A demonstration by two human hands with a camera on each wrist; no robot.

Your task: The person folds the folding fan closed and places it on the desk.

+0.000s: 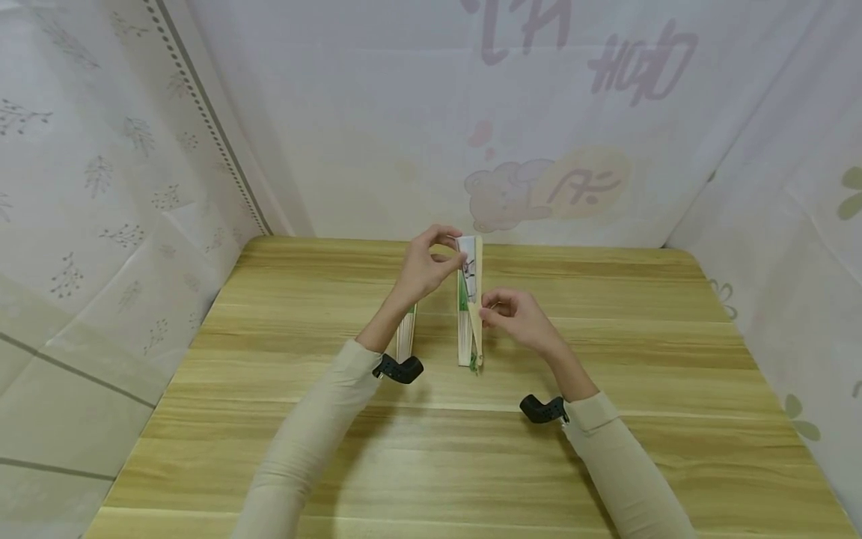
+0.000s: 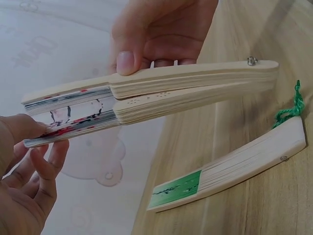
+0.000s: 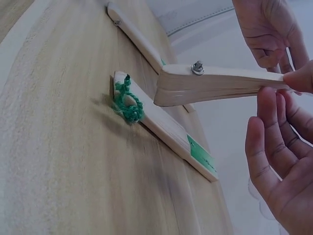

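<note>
A folding fan (image 1: 472, 277) with pale wooden ribs and white paper printed in red and black is held above the table, its ribs spread only a little. My left hand (image 1: 427, 267) pinches the paper end between thumb and fingers. My right hand (image 1: 524, 320) grips the outer rib around mid-length, thumb on one side and fingers on the other. A metal pivot pin (image 3: 197, 67) shows at the fan's narrow end. Below it a folded green fan (image 2: 178, 190) with a green cord (image 2: 291, 110) lies on the table.
Another folded fan (image 1: 405, 335) lies to the left, partly covered by my left forearm. The wood-grain table (image 1: 431, 464) meets a printed cloth (image 1: 377, 135) at its far edge. Patterned cloth (image 1: 101, 224) also hangs at the left and right sides.
</note>
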